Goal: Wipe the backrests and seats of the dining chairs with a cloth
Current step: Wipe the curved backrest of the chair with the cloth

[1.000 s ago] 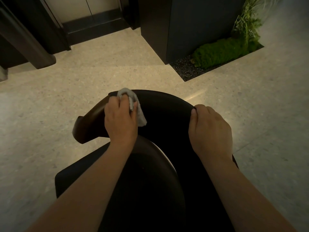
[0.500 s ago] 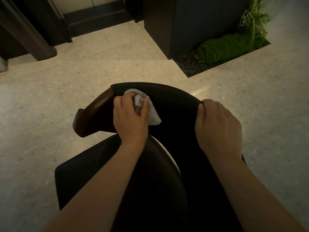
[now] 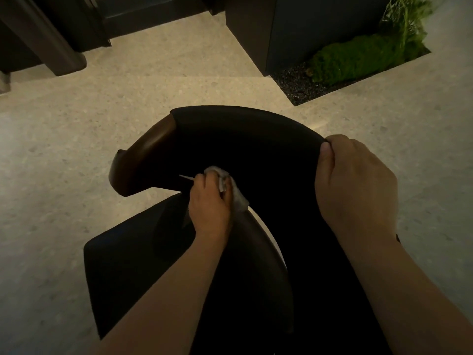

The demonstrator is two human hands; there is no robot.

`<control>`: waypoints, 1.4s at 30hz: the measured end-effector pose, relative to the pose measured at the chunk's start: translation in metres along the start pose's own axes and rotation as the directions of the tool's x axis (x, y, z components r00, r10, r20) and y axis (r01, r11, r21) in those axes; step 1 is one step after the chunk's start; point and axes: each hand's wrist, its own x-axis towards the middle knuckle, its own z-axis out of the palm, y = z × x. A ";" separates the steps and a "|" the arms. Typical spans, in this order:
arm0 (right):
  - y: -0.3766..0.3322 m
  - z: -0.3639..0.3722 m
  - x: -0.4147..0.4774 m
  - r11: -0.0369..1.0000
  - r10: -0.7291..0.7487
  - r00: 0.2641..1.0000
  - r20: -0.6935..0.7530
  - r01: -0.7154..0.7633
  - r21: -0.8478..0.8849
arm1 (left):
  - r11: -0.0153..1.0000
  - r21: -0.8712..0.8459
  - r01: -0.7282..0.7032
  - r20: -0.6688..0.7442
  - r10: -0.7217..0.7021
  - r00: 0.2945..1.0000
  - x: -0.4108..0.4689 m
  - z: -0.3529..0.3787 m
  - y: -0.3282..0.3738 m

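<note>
Wiping now covers the inner face of the backrest (image 3: 243, 139). The left hand (image 3: 211, 206) has travelled from the top rim of the backrest, where it worked a second ago, down to the lower edge of the backrest. Its fingers are curled tight round the bunched cloth (image 3: 238, 198) and press it against the dark padding; a tail of cloth hangs below the fist. The right hand (image 3: 355, 183) keeps its station at the right end of the backrest rim, fingers over the outer side and thumb on the inner side, clamping the rim to steady the chair.

Judgement: the rim pass on the left part of the backrest appears done, and one downward stroke of the inner face is complete. The right part of the backrest under and beside the bracing hand, the wooden arm (image 3: 143, 157) left of the backrest, and the seat (image 3: 128, 272) below the backrest remain to be wiped.
</note>
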 end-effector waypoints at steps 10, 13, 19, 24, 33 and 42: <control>-0.001 -0.002 0.001 1.000 0.002 1.000 0.017 -0.003 0.022 | 0.943 0.291 0.161 0.512 -0.295 0.806 0.003 -0.004 -0.028; -0.001 -0.001 0.001 1.000 -0.002 1.000 0.007 0.002 0.005 | 0.996 0.078 0.033 0.332 -0.057 0.941 0.001 -0.017 -0.021; 0.001 -0.008 0.005 0.998 0.009 0.996 0.085 -0.015 0.060 | 0.984 -0.102 -0.148 0.083 0.156 0.984 0.001 -0.068 0.021; -0.013 -0.014 0.025 0.991 -0.036 0.995 0.093 0.023 0.131 | 0.979 -0.048 -0.196 -0.115 0.190 0.975 0.035 -0.102 0.057; -0.043 0.023 0.033 0.995 -0.081 0.997 0.001 0.080 0.066 | 0.961 0.207 -0.184 -0.073 0.202 0.977 0.086 -0.101 0.070; -0.044 0.024 0.031 0.992 -0.094 0.995 -0.042 0.097 0.078 | 0.950 0.225 -0.215 -0.058 0.234 0.971 0.072 -0.090 0.051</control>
